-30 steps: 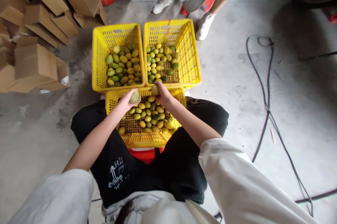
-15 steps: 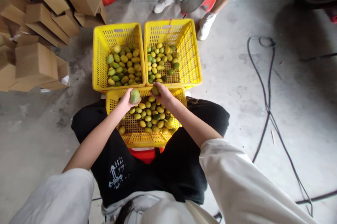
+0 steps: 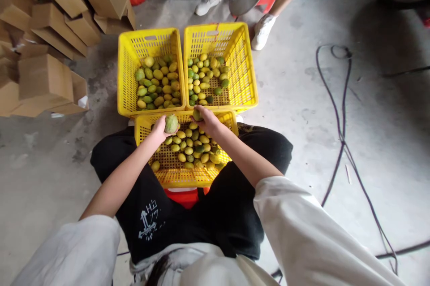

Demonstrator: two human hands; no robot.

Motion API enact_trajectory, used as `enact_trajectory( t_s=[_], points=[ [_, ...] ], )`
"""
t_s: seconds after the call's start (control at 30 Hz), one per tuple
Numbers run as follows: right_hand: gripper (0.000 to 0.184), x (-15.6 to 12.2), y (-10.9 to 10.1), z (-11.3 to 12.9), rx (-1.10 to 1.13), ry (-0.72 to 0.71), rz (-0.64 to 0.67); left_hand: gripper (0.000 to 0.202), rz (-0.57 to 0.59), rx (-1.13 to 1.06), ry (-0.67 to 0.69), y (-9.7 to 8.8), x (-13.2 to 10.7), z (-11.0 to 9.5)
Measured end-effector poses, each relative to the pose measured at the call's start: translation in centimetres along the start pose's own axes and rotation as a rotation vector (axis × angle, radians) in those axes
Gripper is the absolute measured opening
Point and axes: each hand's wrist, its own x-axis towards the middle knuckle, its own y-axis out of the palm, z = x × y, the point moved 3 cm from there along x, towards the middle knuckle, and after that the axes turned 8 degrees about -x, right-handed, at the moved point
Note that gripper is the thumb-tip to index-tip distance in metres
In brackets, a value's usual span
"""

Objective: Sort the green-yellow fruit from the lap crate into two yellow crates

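Observation:
A yellow crate [image 3: 174, 177] rests between my knees with several green-yellow fruits in it. My left hand [image 3: 160, 130] is closed around a large greenish fruit [image 3: 171, 123] above the crate's far left corner. My right hand [image 3: 207, 121] grips a smaller fruit [image 3: 197, 114] over the crate's far rim. Beyond stand two more yellow crates: the left crate [image 3: 126, 75] holds larger fruits, the right crate [image 3: 243, 71] holds smaller ones.
Folded cardboard boxes [image 3: 47, 30] are piled at the left. Another person's legs and white shoes [image 3: 262, 32] stand behind the crates, near a red stool. A black cable [image 3: 341, 133] snakes across the concrete floor at the right.
Both hands keep their fruits near the near crate's far rim. The left hand has turned its fruit slightly; the right hand has dropped a little.

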Motion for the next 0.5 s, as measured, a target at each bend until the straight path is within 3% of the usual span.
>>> enact_trajectory(
  t_s=[0.1,0.3,0.5],
  points=[
    [0.016,-0.41,0.09,0.06,-0.051,0.041,0.019,0.03,0.027,-0.028,-0.015,0.15,-0.39,-0.01],
    [0.021,-0.42,0.17,0.2,-0.091,0.088,-0.014,0.021,0.265,0.008,0.035,0.76,-0.92,-0.01],
    [0.024,-0.54,0.22,0.17,-0.092,0.108,0.017,0.02,0.167,-0.064,0.061,0.49,-0.45,0.09]
  ],
)
